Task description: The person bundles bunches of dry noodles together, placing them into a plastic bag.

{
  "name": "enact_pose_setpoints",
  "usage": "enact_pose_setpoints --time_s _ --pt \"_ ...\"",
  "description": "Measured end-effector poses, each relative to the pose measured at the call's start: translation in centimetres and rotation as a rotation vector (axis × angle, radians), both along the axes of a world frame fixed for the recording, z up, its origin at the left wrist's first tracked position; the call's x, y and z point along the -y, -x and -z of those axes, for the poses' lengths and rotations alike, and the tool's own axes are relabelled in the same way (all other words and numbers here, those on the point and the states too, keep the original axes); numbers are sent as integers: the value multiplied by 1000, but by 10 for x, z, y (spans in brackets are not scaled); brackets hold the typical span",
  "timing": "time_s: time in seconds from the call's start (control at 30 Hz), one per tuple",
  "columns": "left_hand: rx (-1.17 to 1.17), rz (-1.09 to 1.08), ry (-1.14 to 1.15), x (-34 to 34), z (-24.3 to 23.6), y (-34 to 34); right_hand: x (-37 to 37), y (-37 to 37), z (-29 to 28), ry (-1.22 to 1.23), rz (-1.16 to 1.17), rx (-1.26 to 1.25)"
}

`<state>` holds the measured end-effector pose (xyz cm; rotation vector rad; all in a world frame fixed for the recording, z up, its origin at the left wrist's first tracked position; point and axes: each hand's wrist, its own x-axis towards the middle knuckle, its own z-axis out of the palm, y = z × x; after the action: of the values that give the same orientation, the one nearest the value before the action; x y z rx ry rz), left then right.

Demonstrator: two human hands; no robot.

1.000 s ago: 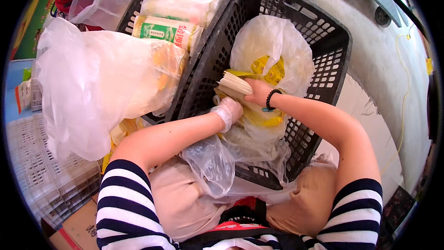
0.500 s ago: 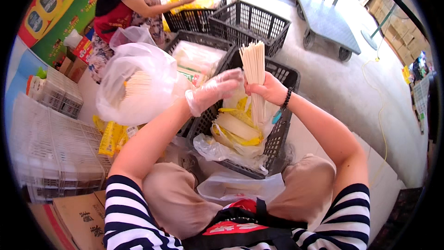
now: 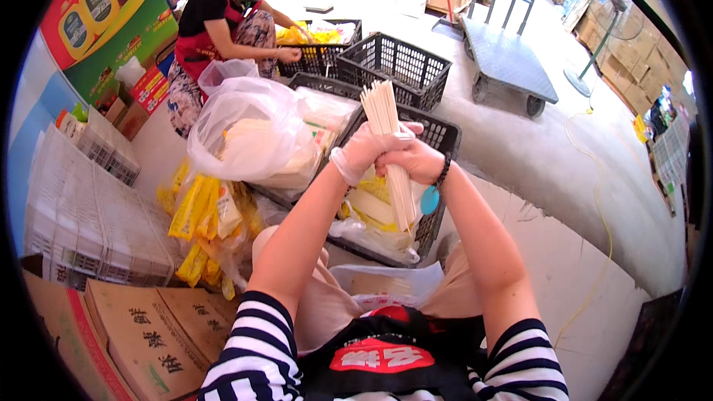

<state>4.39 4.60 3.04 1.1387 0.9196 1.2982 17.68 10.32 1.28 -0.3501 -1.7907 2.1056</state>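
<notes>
A bundle of long, thin, pale sticks like dried noodles stands nearly upright, tilted slightly, with its top ends fanned. My left hand, in a clear plastic glove, is closed around its middle. My right hand grips it from the other side, fingers overlapping the left; a dark bead bracelet with a teal pendant hangs at that wrist. Below is a black plastic crate, holding clear plastic and yellow-marked packs of pale strands. To the left, a large translucent bag holds more pale strands.
Yellow packets lie left of the bag, near white crates and cardboard boxes. Ahead, another person works at a black crate with yellow packs. A slatted black crate and a flatbed trolley stand farther right.
My left hand has come in from beside the bundle and closed on it. The bundle has moved lower and slightly left. The other person's hands have lowered to the crate.
</notes>
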Motion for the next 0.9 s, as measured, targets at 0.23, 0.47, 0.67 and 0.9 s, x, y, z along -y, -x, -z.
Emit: enact_pose_setpoints --time_s 0.23,0.47,0.67,0.9 --pt "154 -109 172 -14 5 -2 -16 -8 38 255 -76 25" --pt "300 -235 -63 -30 -4 48 -16 4 52 669 -176 -95" --pt "205 -389 -175 -22 -25 51 5 16 118 1098 18 -220" --pt "79 -477 -207 -16 -8 37 13 34 107 1284 134 -589"
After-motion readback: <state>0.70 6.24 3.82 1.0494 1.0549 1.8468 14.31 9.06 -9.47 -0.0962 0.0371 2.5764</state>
